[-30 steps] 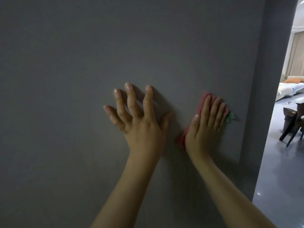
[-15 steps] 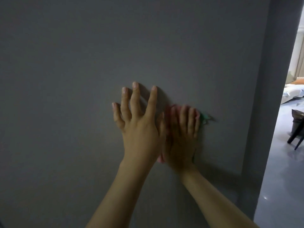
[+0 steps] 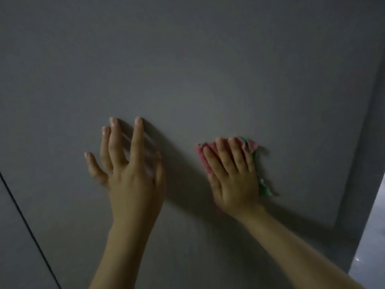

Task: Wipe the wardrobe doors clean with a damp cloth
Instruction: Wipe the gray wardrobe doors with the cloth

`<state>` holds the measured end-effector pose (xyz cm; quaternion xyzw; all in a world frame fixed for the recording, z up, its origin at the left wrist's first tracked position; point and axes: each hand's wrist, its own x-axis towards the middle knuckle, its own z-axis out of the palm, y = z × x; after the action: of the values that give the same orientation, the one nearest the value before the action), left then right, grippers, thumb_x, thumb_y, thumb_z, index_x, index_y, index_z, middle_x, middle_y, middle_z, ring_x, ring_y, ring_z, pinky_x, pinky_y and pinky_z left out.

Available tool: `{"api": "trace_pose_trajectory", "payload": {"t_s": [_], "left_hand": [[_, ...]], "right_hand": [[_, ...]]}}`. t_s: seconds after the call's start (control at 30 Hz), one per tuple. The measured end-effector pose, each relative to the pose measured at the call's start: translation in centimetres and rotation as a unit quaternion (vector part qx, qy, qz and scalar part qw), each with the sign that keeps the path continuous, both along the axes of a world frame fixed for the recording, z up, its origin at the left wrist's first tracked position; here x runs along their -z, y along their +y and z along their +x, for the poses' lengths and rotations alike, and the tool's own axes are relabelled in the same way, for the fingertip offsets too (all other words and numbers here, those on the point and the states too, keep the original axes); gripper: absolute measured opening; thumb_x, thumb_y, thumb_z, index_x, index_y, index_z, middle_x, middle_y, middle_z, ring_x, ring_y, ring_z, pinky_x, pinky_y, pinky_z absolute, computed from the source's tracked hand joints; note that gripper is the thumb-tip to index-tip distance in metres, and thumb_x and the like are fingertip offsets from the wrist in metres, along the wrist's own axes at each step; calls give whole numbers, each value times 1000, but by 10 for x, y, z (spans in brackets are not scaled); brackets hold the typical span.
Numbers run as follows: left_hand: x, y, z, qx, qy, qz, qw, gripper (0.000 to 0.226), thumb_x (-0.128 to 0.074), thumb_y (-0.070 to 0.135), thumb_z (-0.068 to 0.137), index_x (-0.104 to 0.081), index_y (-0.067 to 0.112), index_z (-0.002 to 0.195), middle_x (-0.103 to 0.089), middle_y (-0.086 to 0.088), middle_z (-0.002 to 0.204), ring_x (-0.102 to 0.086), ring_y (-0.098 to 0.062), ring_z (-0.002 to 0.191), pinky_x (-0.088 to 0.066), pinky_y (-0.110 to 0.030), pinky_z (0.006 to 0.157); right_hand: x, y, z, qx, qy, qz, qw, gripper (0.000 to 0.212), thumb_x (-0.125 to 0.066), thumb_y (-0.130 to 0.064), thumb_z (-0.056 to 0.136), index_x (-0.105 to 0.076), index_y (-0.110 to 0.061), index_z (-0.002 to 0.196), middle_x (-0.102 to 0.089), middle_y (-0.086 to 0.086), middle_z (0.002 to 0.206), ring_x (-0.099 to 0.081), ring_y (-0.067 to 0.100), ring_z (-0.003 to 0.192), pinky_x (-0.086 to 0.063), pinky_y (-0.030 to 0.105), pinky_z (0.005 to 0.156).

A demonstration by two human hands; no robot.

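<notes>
A plain grey wardrobe door (image 3: 187, 69) fills the view. My left hand (image 3: 127, 170) lies flat on it with fingers spread and straight, left of centre. My right hand (image 3: 233, 176) presses a pink cloth with a green edge (image 3: 253, 146) flat against the door, fingers straight over it. Most of the cloth is hidden under the palm; pink shows by the fingertips and green along the right side of the hand.
A dark vertical gap (image 3: 25, 222) between doors runs down the lower left. The door's right edge meets a grey side panel (image 3: 362, 163). Beyond it, at the lower right, a strip of shiny floor (image 3: 373, 236) shows.
My right hand has slid the cloth to the right, away from my left hand, after meeting it half a second ago. The view has turned left; the gap now shows and the far room is gone.
</notes>
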<state>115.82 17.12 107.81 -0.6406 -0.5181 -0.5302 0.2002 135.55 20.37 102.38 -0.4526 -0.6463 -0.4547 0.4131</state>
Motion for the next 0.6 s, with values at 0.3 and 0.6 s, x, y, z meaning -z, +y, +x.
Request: {"api": "trace_pose_trajectory", "payload": {"t_s": [0.3,0.6], "left_hand": [[0,3,-13,9,36,10,999,67,-50,29,87,-27,25,150,-17,-14,156,-6,-27,144,-3,-48,116],[10,-4,-45,60,17,29,998,53,-43,28,88,-44,18,141,-26,-11,155,-17,-24,144,-9,-48,117]], "right_hand": [[-31,7,-57,38,219,60,973,51,-26,-33,100,-29,-11,147,-28,14,152,-22,35,141,-9,48,118],[-15,4,-40,5,43,23,999,50,-25,-35,101,-27,-20,148,-24,4,155,-10,24,146,-7,44,118]]}}
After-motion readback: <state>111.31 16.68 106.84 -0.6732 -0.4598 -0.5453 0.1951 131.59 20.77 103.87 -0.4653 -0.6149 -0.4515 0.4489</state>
